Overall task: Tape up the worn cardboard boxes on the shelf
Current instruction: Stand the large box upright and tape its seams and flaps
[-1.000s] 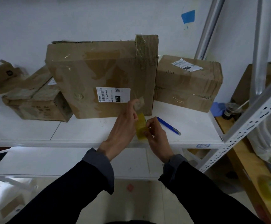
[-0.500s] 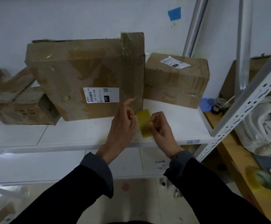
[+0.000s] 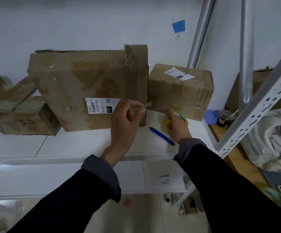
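L hand (image 3: 127, 117) pinches the free tape end (image 3: 149, 105) while R hand (image 3: 175, 125) grips the tape roll (image 3: 185, 121), strip stretched taut w/ the small box (image 3: 180, 91) on the shelf (image 3: 79, 145) behind, prob. for sealing its worn seam.

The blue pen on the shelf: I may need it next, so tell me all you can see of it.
The blue pen is slim, apparently plastic, with a darker tip at its near-right end. It lies flat and diagonal on the white shelf, in front of the boxes, between both hands. Neither hand appears to touch it; its tip sits by the right sleeve cuff.
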The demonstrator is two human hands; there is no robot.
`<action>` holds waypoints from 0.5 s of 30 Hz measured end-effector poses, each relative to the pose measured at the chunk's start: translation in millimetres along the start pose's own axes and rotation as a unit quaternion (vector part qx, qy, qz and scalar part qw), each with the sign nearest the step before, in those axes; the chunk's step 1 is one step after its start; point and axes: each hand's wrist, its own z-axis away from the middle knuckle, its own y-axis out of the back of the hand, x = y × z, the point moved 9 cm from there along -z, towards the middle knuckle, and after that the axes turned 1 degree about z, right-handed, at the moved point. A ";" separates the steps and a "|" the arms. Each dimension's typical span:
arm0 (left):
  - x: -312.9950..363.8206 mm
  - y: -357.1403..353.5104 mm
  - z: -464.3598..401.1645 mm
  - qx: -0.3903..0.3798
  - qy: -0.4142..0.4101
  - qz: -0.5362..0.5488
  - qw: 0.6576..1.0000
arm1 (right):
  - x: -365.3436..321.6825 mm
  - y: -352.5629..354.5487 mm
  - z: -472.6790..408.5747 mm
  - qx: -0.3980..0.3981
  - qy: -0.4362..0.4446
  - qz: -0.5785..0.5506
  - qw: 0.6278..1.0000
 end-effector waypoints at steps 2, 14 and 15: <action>-1.4 2.8 -6.4 -0.004 0.015 -0.005 1.000 | 6.7 -8.5 -5.1 -0.024 -0.010 0.026 0.999; 0.2 26.1 -45.4 -0.014 0.015 0.005 1.000 | 14.4 -27.4 -16.2 -0.080 -0.035 0.064 0.994; 1.1 27.2 -48.3 -0.017 0.013 0.004 1.000 | 15.2 -29.0 -16.4 -0.086 -0.035 0.066 0.994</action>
